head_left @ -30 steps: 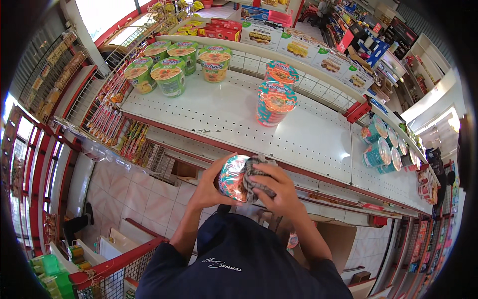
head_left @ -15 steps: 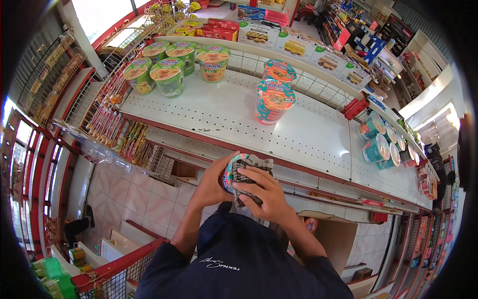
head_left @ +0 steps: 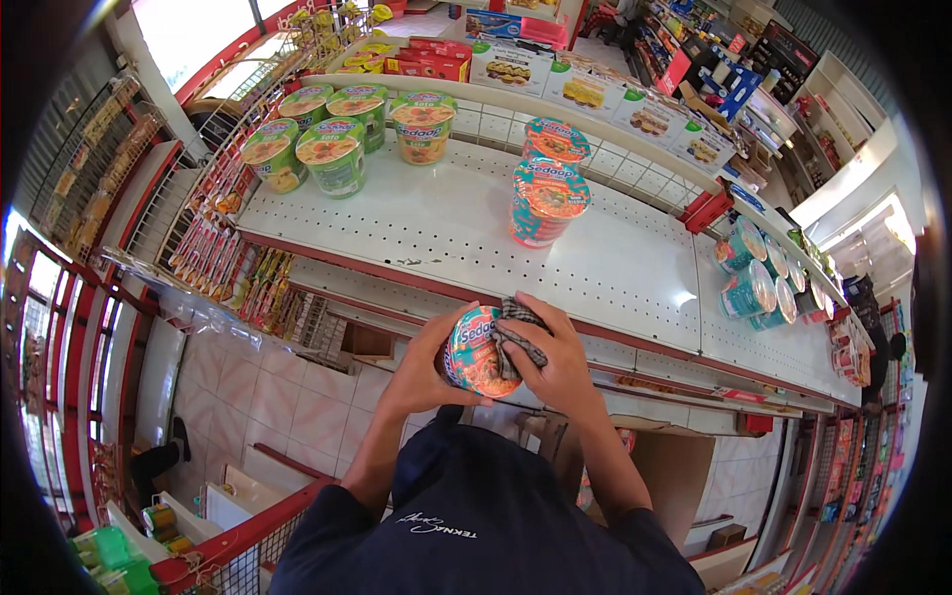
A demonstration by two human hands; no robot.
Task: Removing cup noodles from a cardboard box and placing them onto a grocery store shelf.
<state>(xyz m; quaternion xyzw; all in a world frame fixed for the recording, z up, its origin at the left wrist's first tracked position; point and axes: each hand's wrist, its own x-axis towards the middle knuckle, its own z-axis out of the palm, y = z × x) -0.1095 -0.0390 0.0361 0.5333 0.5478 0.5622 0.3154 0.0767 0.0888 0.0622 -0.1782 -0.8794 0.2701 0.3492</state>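
The teal and orange cup (head_left: 474, 359) is up in the air, held just on the near side of the white shelf (head_left: 446, 233) and its red front edge. The left hand (head_left: 416, 372) grips it from the left: the fingers curve around the cup's wall, with the cup sitting inside their bend. The right hand (head_left: 558, 362) comes from the right, its fingers bent over a dark checked cloth (head_left: 523, 342) that they press against the right part of the lid. The lid faces up toward the head and slightly right; the base points away, down and left toward the left palm. The cup's long axis, lid to base, is thus tilted off upright. On the shelf beyond stand green cups (head_left: 331, 164) and two matching cups (head_left: 548, 208).
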